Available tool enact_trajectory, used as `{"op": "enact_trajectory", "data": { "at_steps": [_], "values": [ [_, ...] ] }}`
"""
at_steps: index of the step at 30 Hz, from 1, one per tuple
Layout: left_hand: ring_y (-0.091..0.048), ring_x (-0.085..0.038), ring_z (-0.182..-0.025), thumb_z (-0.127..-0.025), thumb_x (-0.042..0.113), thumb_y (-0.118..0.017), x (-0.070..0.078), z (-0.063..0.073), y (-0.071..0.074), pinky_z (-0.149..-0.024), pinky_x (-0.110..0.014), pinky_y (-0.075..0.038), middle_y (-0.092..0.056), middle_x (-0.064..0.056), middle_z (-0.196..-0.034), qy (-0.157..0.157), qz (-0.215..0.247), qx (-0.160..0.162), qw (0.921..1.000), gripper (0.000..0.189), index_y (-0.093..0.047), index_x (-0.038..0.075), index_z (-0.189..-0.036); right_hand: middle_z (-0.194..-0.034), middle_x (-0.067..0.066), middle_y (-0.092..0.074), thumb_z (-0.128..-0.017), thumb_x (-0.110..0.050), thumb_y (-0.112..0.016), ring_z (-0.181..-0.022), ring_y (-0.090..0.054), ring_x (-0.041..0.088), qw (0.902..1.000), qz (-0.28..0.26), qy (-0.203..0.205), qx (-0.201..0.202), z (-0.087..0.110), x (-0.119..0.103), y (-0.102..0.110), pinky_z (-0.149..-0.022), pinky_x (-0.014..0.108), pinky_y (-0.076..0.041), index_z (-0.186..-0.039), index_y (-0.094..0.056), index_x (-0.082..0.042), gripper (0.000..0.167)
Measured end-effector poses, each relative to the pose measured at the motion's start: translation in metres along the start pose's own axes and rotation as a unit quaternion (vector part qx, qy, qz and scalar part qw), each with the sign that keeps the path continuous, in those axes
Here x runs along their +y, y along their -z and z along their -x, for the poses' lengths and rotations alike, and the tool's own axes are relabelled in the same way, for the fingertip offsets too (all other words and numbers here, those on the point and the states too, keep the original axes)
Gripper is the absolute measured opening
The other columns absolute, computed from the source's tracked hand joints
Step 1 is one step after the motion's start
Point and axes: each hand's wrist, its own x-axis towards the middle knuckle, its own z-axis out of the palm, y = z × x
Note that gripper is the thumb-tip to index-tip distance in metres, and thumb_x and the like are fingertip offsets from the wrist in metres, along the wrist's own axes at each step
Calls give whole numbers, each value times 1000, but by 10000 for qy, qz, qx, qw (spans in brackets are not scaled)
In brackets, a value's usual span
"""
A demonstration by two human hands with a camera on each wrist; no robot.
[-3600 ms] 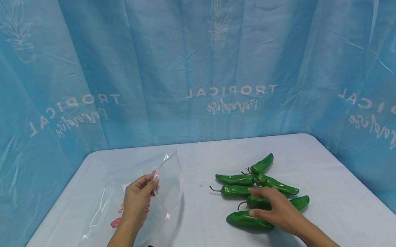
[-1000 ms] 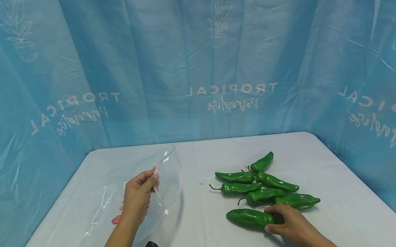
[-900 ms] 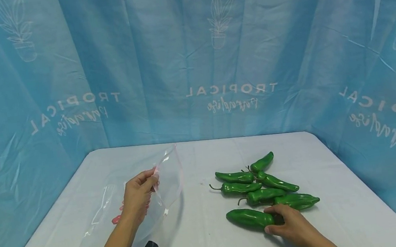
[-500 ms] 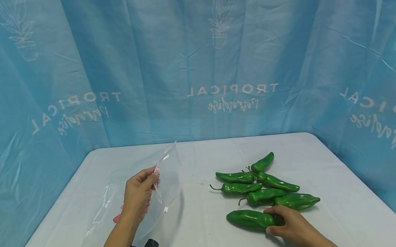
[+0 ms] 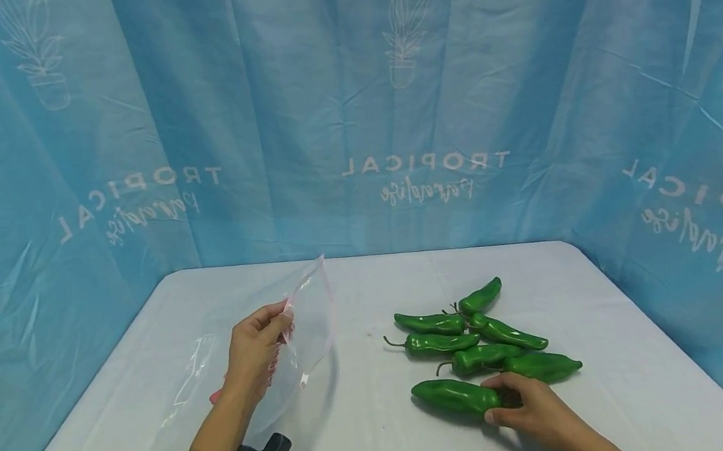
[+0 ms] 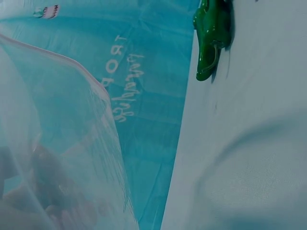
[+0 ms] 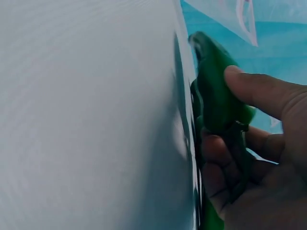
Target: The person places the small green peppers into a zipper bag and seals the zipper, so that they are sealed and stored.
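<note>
My left hand (image 5: 256,350) pinches the pink-edged mouth of a clear zip bag (image 5: 313,337), which gapes toward the right in the head view. Red printing on the bag shows partly behind that hand. In the left wrist view the bag's clear film (image 6: 72,110) covers the blurred fingers. My right hand (image 5: 530,412) grips the nearest green pepper (image 5: 453,397) at its stem end. From the right wrist, the thumb (image 7: 261,91) presses one side of this pepper (image 7: 220,91), with fingers curled around the other side and the stem running into the palm.
Several more green peppers lie in a loose group just beyond the right hand, among them a pointed one (image 5: 544,366) and a long-stemmed one (image 5: 440,342). The white table (image 5: 375,449) is enclosed by a blue printed curtain (image 5: 293,113) at the back and sides.
My right hand has come down from above the peppers onto the nearest one's stem end and grips it. The pointed pepper beside it has shifted right. The left hand has risen slightly with the bag.
</note>
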Motion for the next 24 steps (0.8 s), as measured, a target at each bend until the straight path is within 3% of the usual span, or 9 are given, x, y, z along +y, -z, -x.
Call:
{"op": "enact_trajectory", "data": {
  "at_steps": [8, 24],
  "values": [
    [-55, -10, -74, -93, 24, -58, 3, -2, -2, -68, -22, -47, -61, 7, -78, 41, 37, -47, 10000, 35, -60, 1, -120, -107, 2, -66, -74, -38, -76, -94, -60, 12, 9986, -123, 490, 128, -3, -13, 8, -73, 23, -49, -117, -62, -13, 52],
    [-55, -10, -73, -94, 20, -57, 4, -4, -6, -68, -22, -47, -61, 7, -77, -33, 40, -34, 10000, 31, -61, 1, -118, -113, 1, -66, -78, -35, -75, -99, -62, 14, 9960, 0, 711, 533, -31, -50, 20, -74, 25, -50, -120, -61, -18, 47]
  ]
}}
